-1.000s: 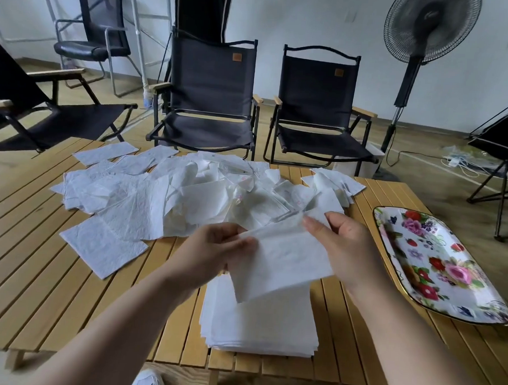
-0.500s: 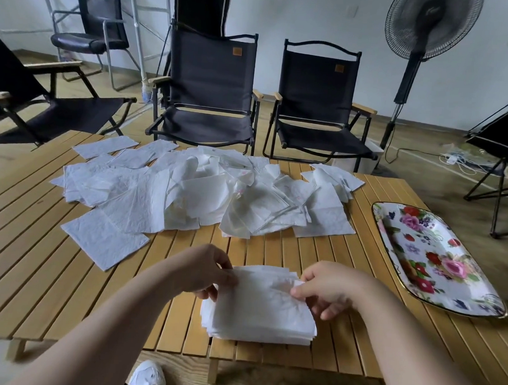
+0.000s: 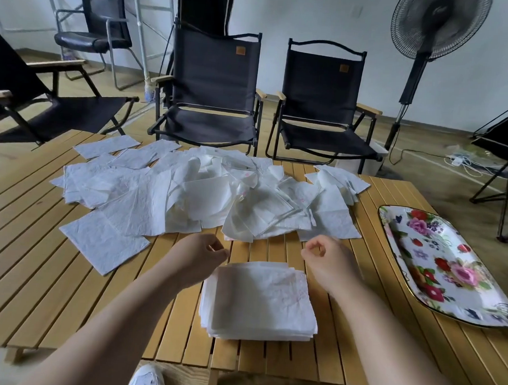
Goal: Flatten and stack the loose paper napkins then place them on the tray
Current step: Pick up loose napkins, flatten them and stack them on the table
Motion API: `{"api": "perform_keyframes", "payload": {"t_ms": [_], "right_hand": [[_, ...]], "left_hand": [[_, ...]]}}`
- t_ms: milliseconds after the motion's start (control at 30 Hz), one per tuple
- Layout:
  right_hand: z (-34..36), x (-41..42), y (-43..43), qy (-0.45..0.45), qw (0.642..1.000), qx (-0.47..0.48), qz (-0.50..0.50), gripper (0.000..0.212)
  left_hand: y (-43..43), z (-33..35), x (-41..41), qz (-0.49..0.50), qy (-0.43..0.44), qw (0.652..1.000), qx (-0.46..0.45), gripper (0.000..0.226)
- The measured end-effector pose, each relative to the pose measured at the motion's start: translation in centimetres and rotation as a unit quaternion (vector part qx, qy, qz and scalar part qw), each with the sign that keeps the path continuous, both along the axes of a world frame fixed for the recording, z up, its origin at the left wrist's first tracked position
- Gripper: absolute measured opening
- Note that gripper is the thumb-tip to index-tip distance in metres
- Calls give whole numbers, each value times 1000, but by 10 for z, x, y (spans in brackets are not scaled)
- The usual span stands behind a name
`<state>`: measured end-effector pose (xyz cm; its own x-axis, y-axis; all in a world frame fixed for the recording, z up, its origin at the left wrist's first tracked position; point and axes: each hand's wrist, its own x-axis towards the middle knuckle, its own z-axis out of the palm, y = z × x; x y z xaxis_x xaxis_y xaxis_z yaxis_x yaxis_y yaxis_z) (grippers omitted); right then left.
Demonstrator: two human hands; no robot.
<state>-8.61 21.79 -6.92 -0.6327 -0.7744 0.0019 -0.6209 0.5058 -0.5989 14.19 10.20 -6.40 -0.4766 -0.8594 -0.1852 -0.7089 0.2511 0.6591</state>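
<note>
Nothing I can actually read here. The 2 black chairs [image 3: 213,102] in the upper middle each have a small tan patch [image 3: 240,50] on the backrest, too tiny to make out.

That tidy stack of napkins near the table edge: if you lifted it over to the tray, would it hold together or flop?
Probably floppy: the stack is thin, crinkled paper, so it would likely sag unless supported from underneath. It is likely very light for its size. Its edges sit slightly uneven, so the sheets may slide apart if it is pushed from one side.
</note>
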Motion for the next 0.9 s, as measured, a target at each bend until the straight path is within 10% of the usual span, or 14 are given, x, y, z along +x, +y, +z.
{"api": "perform_keyframes", "payload": {"t_ms": [300,600,900], "right_hand": [[-29,-13,-49,91,992,65,52,51],[-13,-14,-41,142,962,-230,48,14],[41,23,-7,77,931,-317,166,17]], "left_hand": [[-14,-6,5,-13,-33,998,-44,17],[-19,-3,-4,-10,-1,998,-69,14],[-8,2,-7,-47,122,990,-58,90]]}}
